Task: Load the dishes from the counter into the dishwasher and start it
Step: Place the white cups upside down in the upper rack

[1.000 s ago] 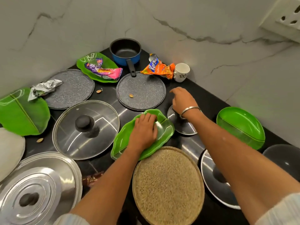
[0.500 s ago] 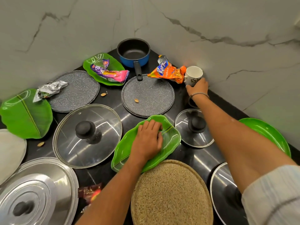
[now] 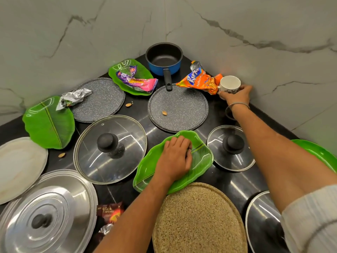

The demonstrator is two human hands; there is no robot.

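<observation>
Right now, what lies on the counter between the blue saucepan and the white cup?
In the head view, a crumpled orange snack wrapper lies between the blue saucepan and the white cup, its end against the cup, which the right hand holds.

Two bare forearms enter from the near edge. The right hand wears a thin, plain silver-coloured bangle at the wrist, a narrow metal band that circles the arm loosely. Farther up that arm, at the near right corner, a pale, whitish sleeve is pushed up toward the elbow; its fabric looks soft, with faint thin stripes and creases gathered at the cuff. The left hand has no band at the wrist, and its forearm is bare all the way to the near edge.
</observation>
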